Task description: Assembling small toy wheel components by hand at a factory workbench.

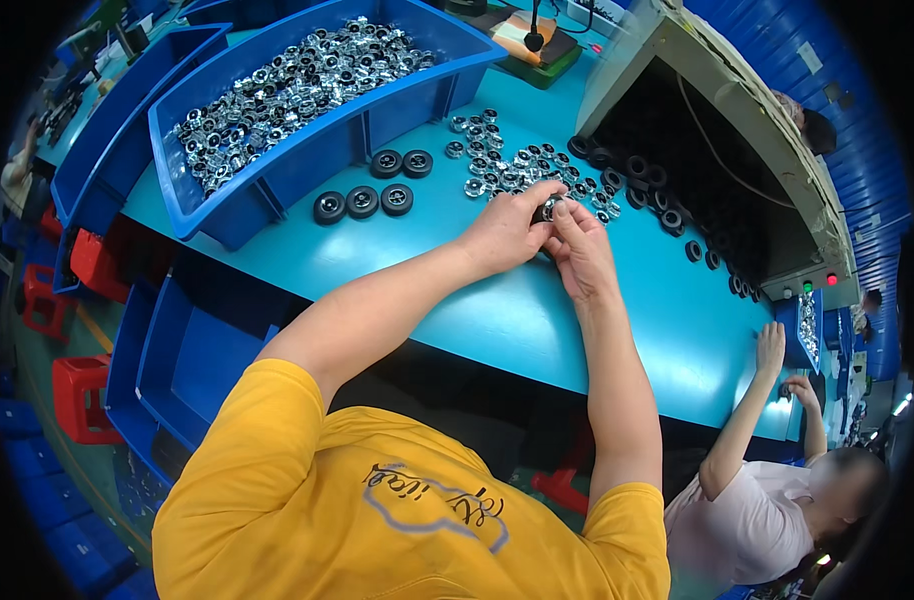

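Observation:
My left hand (507, 228) and my right hand (580, 250) meet over the teal table (517, 320), both closed on one small black wheel with a shiny silver hub (550, 208). Just beyond my fingers lies a loose scatter of silver hubs (502, 165). Several finished black wheels (362, 200) sit in two short rows to the left of the hubs, near the blue bin.
A large blue bin (307, 150) full of silver hubs stands at the back left. Black tyres (642, 180) spill from a beige machine (737, 140) at the right. Another person (777, 490) works at the lower right. Empty blue bins (167, 370) and red stools (82, 395) sit below the table's edge.

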`<state>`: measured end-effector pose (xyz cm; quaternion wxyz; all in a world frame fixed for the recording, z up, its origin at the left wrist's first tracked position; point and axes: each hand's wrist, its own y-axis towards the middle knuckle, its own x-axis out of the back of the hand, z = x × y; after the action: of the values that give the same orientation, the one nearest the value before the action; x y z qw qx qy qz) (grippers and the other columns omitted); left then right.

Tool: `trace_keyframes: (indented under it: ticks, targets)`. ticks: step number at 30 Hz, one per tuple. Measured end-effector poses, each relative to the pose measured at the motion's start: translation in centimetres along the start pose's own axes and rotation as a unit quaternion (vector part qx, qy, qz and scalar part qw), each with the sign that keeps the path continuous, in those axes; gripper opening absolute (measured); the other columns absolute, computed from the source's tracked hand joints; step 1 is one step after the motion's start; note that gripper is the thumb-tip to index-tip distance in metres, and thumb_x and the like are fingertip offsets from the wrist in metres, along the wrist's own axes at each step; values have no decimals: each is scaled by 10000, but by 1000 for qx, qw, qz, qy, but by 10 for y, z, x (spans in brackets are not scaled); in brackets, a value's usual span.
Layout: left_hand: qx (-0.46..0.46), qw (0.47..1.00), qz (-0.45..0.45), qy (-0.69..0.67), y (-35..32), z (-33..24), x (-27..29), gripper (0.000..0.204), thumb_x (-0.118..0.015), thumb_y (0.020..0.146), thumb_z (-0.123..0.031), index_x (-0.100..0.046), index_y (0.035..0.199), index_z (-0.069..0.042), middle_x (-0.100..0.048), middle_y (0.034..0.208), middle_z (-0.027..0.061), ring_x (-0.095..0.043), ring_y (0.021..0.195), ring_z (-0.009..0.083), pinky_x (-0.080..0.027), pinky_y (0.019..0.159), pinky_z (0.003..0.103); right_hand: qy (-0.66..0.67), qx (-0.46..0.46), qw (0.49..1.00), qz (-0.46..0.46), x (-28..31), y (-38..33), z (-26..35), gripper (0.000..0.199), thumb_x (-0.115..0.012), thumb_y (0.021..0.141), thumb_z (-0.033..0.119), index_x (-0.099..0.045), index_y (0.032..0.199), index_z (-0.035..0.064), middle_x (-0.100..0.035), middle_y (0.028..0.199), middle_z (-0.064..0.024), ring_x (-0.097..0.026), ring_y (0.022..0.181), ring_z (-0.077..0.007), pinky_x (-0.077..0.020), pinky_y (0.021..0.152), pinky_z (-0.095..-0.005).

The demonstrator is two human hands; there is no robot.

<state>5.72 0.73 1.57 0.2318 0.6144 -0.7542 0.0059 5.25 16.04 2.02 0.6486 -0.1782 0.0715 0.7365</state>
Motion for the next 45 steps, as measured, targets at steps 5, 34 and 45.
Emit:
trace_keyframes:
  ticks: [5, 34, 45]
  targets:
    - [-37, 999, -5, 16, -3, 3, -2, 525, -624, 857, -41, -490, 1364, -72, -714, 908, 220, -700, 831, 410, -567, 729, 457, -34, 10, 999, 2, 10, 3, -7, 198, -726, 917, 113, -653, 1058, -5, -695, 948, -74, -660, 809, -133, -557, 718, -290]
    - [-120, 990, -48, 62, -4, 13, -14, 522, -677, 817, 18, -559, 1317, -79, -727, 942, 131, -670, 695, 179, -558, 678, 309, -129, 94, 986, -56, 7, 2, -14, 158, -730, 906, 69, -626, 1009, 8, -671, 916, -53, -636, 828, -119, -546, 730, -259]
    - [88, 967, 97, -220, -1, -12, 19, 336, -493, 1024, -156, -546, 1354, -123, -562, 768, 17, -515, 574, 69, -440, 444, 234, 3, 1, 999, 47, 14, -2, 6, 243, -676, 971, 230, -629, 1067, 12, -656, 962, -42, -633, 828, -119, -549, 731, -268]
